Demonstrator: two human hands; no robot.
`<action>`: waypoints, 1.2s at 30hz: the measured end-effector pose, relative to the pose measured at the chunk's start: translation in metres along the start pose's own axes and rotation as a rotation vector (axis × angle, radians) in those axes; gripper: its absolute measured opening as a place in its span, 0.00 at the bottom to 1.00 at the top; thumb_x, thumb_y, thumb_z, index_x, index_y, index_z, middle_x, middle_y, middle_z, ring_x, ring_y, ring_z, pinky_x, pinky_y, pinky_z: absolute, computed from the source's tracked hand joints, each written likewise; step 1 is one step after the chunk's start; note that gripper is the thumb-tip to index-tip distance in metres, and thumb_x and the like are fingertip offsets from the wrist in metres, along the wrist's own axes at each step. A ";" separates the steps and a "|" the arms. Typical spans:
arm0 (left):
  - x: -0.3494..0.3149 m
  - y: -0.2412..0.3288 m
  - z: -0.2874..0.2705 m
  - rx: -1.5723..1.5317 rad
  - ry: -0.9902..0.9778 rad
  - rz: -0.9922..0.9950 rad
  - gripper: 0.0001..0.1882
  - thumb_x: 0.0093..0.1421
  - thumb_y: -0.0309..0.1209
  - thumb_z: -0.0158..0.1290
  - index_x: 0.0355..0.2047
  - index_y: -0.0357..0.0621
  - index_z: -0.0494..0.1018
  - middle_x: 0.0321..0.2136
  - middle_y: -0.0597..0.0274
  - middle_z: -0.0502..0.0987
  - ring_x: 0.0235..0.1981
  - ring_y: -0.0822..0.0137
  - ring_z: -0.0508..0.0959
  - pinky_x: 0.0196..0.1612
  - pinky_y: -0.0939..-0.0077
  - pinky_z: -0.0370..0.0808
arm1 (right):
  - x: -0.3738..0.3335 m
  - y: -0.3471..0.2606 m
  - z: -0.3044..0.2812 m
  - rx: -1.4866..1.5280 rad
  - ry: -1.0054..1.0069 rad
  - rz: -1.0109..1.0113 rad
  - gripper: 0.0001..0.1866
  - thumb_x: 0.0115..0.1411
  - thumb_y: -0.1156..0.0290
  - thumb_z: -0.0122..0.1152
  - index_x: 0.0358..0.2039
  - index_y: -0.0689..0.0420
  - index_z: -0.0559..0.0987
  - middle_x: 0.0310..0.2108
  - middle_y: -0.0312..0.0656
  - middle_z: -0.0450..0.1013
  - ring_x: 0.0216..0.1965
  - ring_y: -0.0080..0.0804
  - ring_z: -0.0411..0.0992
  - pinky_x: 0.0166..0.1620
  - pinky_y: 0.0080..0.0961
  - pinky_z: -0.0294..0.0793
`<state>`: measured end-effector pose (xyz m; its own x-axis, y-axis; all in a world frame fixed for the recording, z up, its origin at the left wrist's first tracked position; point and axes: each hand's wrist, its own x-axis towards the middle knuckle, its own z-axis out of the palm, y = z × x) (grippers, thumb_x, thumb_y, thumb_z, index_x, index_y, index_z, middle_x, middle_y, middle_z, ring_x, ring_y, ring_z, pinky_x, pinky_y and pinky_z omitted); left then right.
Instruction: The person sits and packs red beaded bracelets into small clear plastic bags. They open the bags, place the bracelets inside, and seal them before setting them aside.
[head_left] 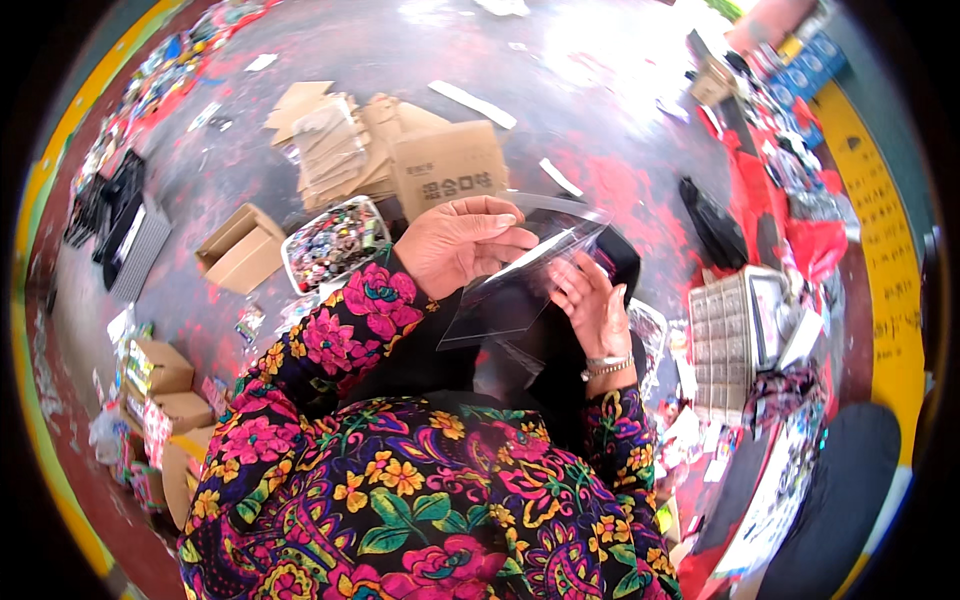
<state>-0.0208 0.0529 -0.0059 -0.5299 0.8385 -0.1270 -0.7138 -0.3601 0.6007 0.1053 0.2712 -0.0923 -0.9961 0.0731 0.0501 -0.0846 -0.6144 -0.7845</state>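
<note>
A clear, stiff-looking folded plastic sheet (495, 310) is held up in front of me above my dark lap, tilted, with bright glare along its fold. My left hand (465, 240) grips its upper left part, thumb on top and fingers curled. On the other side, my right hand (597, 312) has its fingers bent against the sheet, some of them seen through the plastic, and its thumb toward the edge. A bracelet circles the right wrist. Whether the sheet is a flat cover or a folded box, I cannot tell.
Ahead stand a white basket of small colourful items (335, 243), an open cardboard box (241, 248) and flattened cardboard (450, 165). To the right is a pale woven basket (722, 345) beside scattered packaging. Small boxes (160, 368) crowd the left; a grey bin (140, 250) lies farther out.
</note>
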 end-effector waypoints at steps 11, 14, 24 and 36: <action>0.032 -0.025 0.013 0.535 -0.089 0.035 0.10 0.59 0.30 0.49 0.40 0.38 0.70 0.33 0.57 0.77 0.31 0.71 0.78 0.32 0.81 0.72 | -0.028 -0.054 0.025 -0.451 0.206 0.076 0.14 0.58 0.68 0.54 0.40 0.64 0.75 0.35 0.47 0.75 0.34 0.34 0.76 0.36 0.20 0.73; 0.035 -0.024 0.013 0.626 -0.119 0.079 0.10 0.60 0.31 0.48 0.40 0.39 0.69 0.33 0.58 0.77 0.34 0.71 0.78 0.32 0.84 0.71 | -0.025 -0.058 0.024 -0.512 0.256 0.053 0.11 0.57 0.69 0.56 0.36 0.63 0.77 0.34 0.42 0.76 0.30 0.33 0.77 0.29 0.16 0.70; 0.079 -0.012 0.041 0.706 0.026 0.109 0.09 0.60 0.32 0.49 0.37 0.40 0.71 0.36 0.61 0.77 0.37 0.71 0.77 0.32 0.84 0.71 | 0.011 -0.095 -0.005 -0.519 0.282 0.042 0.11 0.56 0.70 0.57 0.38 0.61 0.76 0.31 0.43 0.77 0.32 0.27 0.76 0.23 0.12 0.63; 0.161 -0.030 0.020 1.119 -0.116 0.398 0.07 0.60 0.25 0.45 0.34 0.35 0.71 0.30 0.62 0.75 0.32 0.74 0.75 0.36 0.82 0.72 | 0.055 -0.131 -0.015 -1.175 0.548 -0.339 0.26 0.46 0.74 0.65 0.48 0.57 0.72 0.41 0.42 0.73 0.34 0.24 0.72 0.37 0.20 0.71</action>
<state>-0.0755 0.2068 -0.0285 -0.5377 0.8016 0.2613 0.3175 -0.0946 0.9435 0.0625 0.3676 0.0043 -0.7681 0.5596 0.3113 0.0246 0.5117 -0.8588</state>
